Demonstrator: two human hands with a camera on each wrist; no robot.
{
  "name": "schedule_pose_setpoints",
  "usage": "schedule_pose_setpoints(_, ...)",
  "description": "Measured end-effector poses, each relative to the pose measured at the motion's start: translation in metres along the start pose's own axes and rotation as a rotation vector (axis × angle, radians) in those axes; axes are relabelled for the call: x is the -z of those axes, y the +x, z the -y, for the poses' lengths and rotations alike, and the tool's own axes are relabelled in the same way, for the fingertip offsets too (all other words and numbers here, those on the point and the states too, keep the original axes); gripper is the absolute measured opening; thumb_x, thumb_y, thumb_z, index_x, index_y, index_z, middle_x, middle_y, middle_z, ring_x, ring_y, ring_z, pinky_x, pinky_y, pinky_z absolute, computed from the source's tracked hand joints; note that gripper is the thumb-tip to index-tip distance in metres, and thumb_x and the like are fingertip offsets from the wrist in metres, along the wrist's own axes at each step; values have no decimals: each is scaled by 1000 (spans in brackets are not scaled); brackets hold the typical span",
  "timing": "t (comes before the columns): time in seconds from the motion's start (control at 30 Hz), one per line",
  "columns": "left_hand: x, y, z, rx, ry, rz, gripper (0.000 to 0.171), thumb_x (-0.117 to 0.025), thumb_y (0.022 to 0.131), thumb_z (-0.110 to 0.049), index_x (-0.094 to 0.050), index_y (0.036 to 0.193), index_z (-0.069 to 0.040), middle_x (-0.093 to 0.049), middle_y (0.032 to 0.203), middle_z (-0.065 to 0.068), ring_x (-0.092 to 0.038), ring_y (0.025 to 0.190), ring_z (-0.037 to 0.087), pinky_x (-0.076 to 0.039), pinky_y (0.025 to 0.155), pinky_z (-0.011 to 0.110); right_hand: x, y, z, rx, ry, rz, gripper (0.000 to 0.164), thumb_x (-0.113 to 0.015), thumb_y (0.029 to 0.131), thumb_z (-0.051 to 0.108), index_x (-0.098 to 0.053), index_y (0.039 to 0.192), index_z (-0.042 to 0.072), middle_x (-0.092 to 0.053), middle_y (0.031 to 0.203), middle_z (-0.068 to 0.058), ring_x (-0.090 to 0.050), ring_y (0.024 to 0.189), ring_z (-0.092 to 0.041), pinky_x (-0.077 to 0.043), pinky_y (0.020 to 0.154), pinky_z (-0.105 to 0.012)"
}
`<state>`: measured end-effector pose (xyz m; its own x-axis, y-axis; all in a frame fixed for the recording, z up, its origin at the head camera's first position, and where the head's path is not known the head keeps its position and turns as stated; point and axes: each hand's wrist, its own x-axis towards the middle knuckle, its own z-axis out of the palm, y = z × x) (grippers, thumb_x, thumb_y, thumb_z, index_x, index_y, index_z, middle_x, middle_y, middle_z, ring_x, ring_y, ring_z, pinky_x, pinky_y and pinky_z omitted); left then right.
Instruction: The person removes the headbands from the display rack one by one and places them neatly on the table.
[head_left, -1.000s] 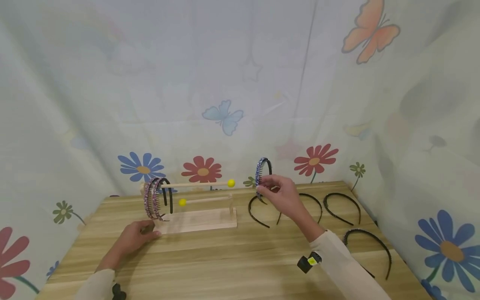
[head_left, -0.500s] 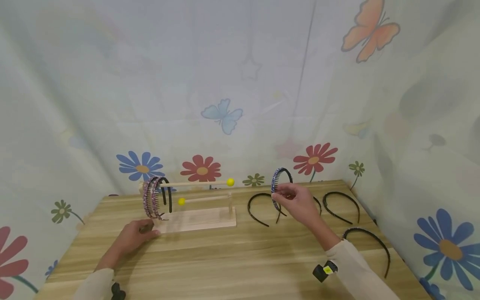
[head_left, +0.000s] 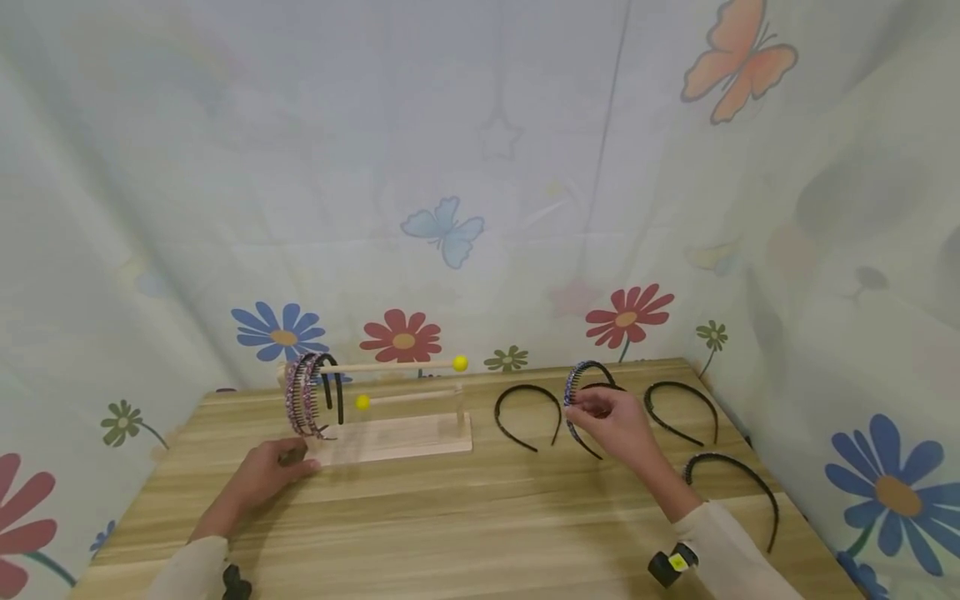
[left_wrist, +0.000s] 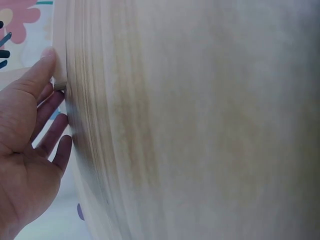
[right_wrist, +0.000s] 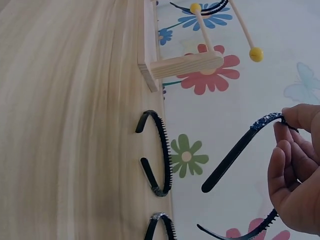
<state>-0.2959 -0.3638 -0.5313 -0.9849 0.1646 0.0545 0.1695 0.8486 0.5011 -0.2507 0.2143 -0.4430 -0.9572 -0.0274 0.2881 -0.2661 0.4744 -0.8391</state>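
Note:
My right hand pinches a black toothed headband with blue sparkly stones, held upright over the table among other headbands. My left hand is at the left end of a wooden rack's base; in the left wrist view its thumb lies along the base end, with the fingers curled around below. Pink-stoned headbands hang on the rack's upper rod at its left end. The lower rod bears no headband.
Black headbands lie on the wooden table: one right of the rack, one behind the held headband, one at the back right and one nearer the front. Yellow balls tip the rods. A flower-printed cloth hangs behind.
My right hand has moved right and lower with the blue-stoned headband, away from the rack toward the headbands on the table. My left hand stays at the rack's base.

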Motion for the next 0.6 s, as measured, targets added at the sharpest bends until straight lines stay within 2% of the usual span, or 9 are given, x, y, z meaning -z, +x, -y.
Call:
schedule_pose_setpoints(0.23, -1, -1, -1, 11, -6, 0, 64, -74, 92, -47, -66, 128, 5, -60, 135, 31, -54, 126, 51, -45, 100, 64, 3, -7, -11, -20, -31, -7, 21, -81, 90, 24, -77, 104, 8, -76, 95, -5, -67, 83, -16, -55, 69, -26)
schedule_pose_setpoints(0.6, 0, -1, -1, 5, -2, -5, 65, -74, 92, -48, -65, 128, 6, -60, 135, 32, -54, 126, 52, -46, 100, 64, 7, -22, -17, -138, -69, -9, 26, -81, 90, 26, -77, 106, 5, -77, 100, -8, -72, 92, -20, -55, 69, -24)
